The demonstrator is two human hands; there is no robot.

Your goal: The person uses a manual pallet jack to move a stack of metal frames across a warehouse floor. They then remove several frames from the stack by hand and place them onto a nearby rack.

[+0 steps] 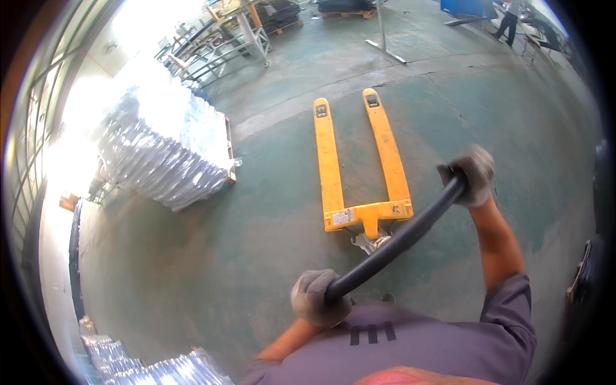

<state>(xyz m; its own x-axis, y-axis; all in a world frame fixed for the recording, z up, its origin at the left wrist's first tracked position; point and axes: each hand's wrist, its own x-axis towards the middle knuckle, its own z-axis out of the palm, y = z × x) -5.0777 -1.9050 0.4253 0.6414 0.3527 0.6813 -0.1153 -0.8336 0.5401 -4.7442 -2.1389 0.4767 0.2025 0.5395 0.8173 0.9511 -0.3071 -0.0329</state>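
Both gloved hands wrapped tight: left hand (pixel 321 298) and right hand (pixel 473 175) grip opposite ends of the black handle (pixel 398 247). Pallet jack (pixel 367 215) sits mid-floor (pixel 263 218), forks (pixel 330 160) bare, pointing away. From my remote seat I note the handle slants, right end farther out; an uneven shove could slew the forks into the wrapped stack (pixel 163 154) near the floor's left edge. Loose wrap (pixel 238 162) past its pallet's (pixel 230 144) right edge might snag. Straight ahead, too long a push could strike the stand (pixel 386 51).
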